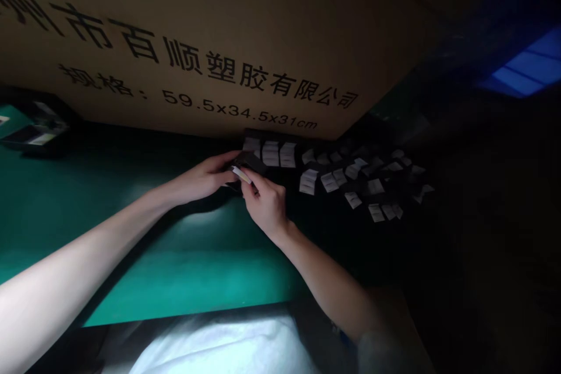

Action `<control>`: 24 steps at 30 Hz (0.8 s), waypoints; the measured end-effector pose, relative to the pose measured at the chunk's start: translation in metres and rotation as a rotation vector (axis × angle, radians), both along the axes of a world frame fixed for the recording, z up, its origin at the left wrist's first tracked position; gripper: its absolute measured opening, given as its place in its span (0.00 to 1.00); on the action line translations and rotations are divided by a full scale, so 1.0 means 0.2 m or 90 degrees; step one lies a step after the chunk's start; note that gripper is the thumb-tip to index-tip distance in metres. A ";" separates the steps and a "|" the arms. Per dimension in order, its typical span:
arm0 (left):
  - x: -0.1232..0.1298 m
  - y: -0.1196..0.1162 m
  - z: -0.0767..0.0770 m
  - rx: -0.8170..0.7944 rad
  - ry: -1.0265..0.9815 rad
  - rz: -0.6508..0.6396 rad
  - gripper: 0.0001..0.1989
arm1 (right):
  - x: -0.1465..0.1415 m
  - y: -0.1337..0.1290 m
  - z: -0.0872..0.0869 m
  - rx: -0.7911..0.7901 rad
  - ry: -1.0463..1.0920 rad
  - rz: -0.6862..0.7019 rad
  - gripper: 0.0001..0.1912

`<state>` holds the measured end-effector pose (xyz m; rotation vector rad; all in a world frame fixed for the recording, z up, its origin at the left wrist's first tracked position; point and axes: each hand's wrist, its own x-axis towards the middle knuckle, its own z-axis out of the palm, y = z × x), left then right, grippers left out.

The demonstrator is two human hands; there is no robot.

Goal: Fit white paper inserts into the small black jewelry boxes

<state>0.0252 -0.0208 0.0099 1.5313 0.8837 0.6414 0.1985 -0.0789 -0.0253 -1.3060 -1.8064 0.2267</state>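
My left hand is closed around a small dark object, whose kind I cannot make out in the dim light. My right hand pinches a small folded white slip with a yellowish patch, right against the near side of that dark object. Both hands meet just above the green table mat. Beyond and to the right of my fingers lie several more folded white slips, in loose rows on a dark surface.
A large cardboard box with black printed characters stands along the back of the table. At the far left is an open black box with pale pieces in it. Folded slips spread over the right side, where deep shadow begins.
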 end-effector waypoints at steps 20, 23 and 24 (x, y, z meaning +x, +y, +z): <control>0.00 0.00 -0.01 -0.057 -0.002 0.041 0.21 | 0.00 0.00 0.01 0.004 0.003 -0.002 0.14; 0.00 0.00 -0.01 -0.059 0.007 0.034 0.22 | 0.00 0.00 0.01 -0.015 -0.016 -0.016 0.14; 0.00 0.00 -0.01 -0.059 0.014 0.035 0.22 | 0.00 0.00 0.01 -0.019 -0.025 -0.019 0.15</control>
